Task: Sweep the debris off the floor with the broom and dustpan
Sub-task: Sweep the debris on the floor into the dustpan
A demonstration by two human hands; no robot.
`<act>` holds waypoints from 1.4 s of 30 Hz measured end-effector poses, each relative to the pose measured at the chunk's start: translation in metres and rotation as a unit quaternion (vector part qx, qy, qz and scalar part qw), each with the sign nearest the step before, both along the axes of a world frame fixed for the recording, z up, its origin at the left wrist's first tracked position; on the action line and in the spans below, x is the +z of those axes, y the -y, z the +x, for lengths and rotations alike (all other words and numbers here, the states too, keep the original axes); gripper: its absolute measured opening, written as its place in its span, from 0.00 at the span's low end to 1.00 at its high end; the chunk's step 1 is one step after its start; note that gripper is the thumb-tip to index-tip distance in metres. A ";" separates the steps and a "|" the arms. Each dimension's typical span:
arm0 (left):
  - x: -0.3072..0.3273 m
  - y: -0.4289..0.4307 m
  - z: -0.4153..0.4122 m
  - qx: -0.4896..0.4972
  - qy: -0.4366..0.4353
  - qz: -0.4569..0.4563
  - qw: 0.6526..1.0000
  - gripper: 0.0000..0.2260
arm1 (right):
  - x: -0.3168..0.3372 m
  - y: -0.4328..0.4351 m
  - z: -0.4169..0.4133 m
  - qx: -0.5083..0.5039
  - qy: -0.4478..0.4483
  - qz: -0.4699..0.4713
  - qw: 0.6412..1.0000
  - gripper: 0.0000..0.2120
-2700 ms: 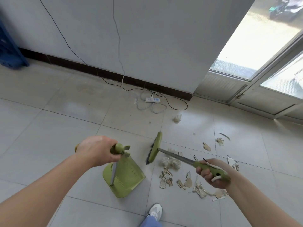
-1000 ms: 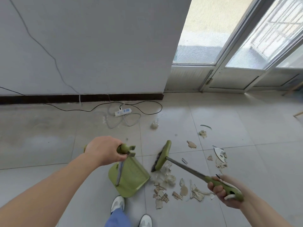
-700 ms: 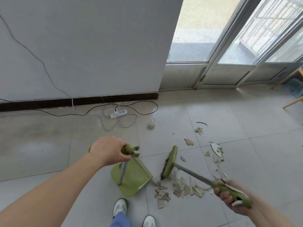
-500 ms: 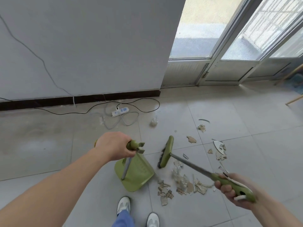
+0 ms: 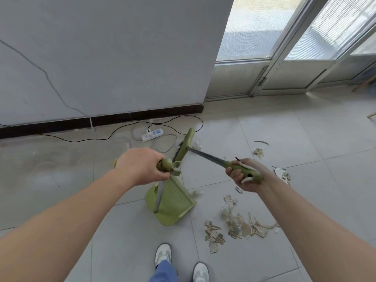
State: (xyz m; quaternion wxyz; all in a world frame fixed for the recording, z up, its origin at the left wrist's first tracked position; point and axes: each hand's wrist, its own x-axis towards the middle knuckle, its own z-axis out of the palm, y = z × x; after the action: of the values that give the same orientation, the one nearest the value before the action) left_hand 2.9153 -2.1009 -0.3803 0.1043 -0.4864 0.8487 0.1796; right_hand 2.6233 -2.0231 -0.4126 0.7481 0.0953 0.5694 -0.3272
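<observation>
Pale grey tiled floor [image 5: 305,127], scuffed and dusty toward the wall; white wall [image 5: 122,47] with a dark skirting board [image 5: 142,117] along its foot, glazed door [image 5: 254,37] in a metal frame at the far right; a white power strip [image 5: 153,134] and looped black cable [image 5: 179,119] lie on the floor near the skirting.

Left hand [image 5: 140,165] is closed tight round the top grip of the green dustpan [image 5: 173,202], its pan resting on a tile just in front of the person's white shoes [image 5: 162,255], metal stem upright; right hand [image 5: 244,176] is fisted round the green handle of the broom [image 5: 186,145], whose head is lifted off the tiles, tilted, out toward the power strip (bristles facing left).

Debris [image 5: 234,226], torn paper and crumpled clear plastic, is heaped on the floor just right of the dustpan's mouth; more scraps [image 5: 258,152] are scattered farther right, near the door side; none visible inside the pan.
</observation>
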 end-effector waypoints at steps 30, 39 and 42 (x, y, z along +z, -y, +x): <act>0.002 -0.004 -0.042 -0.108 0.008 0.009 0.994 0.13 | 0.021 -0.182 -0.035 -0.193 -0.003 0.106 0.975 0.12; 0.012 -0.012 -0.060 -0.129 -0.012 0.029 0.991 0.13 | 0.033 -0.217 -0.047 -0.229 -0.030 0.125 0.965 0.13; 0.018 -0.010 -0.065 -0.132 -0.013 0.021 0.991 0.13 | 0.033 -0.219 -0.050 -0.242 -0.025 0.119 0.963 0.13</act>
State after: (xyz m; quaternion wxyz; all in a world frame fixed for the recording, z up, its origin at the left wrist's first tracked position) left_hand 2.8506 -2.0913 -0.3623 0.1263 -0.3655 0.9026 0.1888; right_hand 2.5729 -1.8039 -0.3798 0.6153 0.3104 0.5830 -0.4303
